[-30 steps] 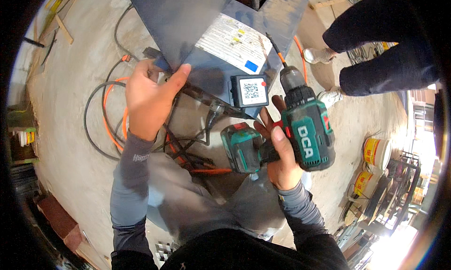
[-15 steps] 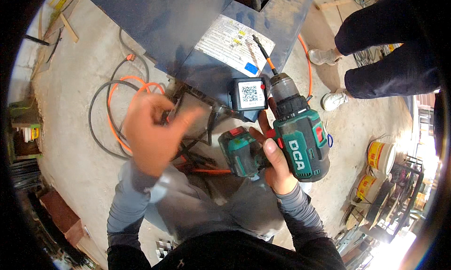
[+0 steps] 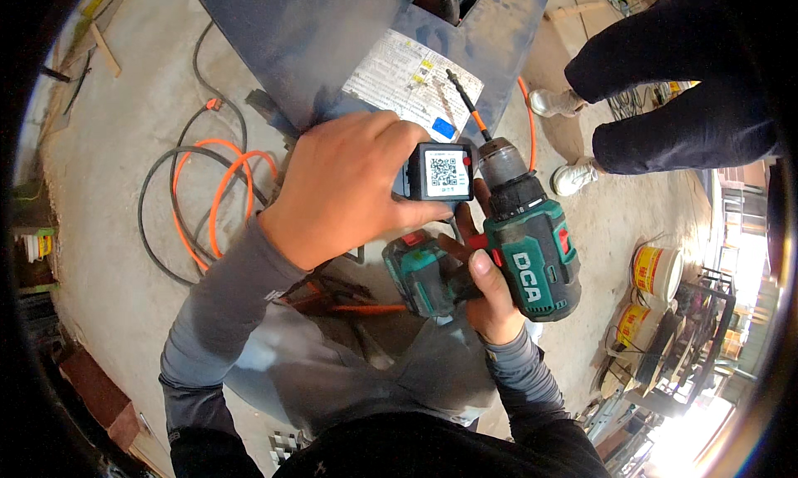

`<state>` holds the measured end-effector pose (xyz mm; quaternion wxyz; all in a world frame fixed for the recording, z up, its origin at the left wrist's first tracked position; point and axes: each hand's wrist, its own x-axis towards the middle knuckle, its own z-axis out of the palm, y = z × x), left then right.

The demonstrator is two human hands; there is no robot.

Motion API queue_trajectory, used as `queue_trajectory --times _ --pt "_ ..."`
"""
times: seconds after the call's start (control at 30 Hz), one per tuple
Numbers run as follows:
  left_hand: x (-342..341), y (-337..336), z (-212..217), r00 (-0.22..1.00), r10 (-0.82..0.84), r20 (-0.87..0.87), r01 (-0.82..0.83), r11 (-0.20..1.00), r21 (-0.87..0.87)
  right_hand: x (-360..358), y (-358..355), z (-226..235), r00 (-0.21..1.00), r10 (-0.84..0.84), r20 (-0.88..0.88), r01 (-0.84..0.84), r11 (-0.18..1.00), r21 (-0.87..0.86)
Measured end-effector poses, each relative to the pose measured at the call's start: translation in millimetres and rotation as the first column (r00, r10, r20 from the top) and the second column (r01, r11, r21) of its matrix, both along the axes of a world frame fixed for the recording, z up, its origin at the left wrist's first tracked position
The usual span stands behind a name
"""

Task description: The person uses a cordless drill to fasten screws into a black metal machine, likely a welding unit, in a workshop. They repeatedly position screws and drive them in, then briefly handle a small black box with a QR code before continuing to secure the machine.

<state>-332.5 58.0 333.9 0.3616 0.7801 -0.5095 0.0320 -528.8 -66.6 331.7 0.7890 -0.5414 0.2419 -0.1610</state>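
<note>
Left hand (image 3: 341, 187) has a square black box (image 3: 460, 194) pinched by its left side, thumb along the lower edge, fingers up by the top left corner. So the box sits out at the fingertips, clear of the palm. The finger ends behind it are hidden, so I can't swear to exactly how they press. Right hand (image 3: 492, 309) is wrapped round the handle of a cordless drill (image 3: 536, 245), thumb over the near side, battery pack (image 3: 416, 274) sticking out to the left.

Box looks like hard plastic, chunky and flat-faced, with a white code label (image 3: 446, 173) facing the camera and a red spot near one corner. Drill's a teal and black moulded shell, greyish round chuck (image 3: 503, 160), slim dark bit (image 3: 476, 119) with an orange band. Its long axis runs up and slightly left, bit pointing away from the person, tip over a scuffed printed sheet (image 3: 399, 75) on a dark, dusty metal panel (image 3: 283, 29)
</note>
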Motion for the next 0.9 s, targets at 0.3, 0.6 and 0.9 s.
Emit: queue_trajectory --times 0.3,0.6,0.9 --pt "1 2 -1 0.999 -0.029 0.018 0.028 0.999 0.022 -2 -1 6 1.0 0.021 0.007 -0.021 0.999 0.039" --pt "2 2 2 0.999 -0.044 0.029 0.042 0.997 0.07 -1 0 8 0.992 -0.023 -0.124 0.025 1.0 0.011" --pt "4 8 -1 0.997 -0.073 0.03 0.07 0.994 0.084 -13 -8 -2 0.99 0.094 -0.107 -0.088 0.994 0.064"
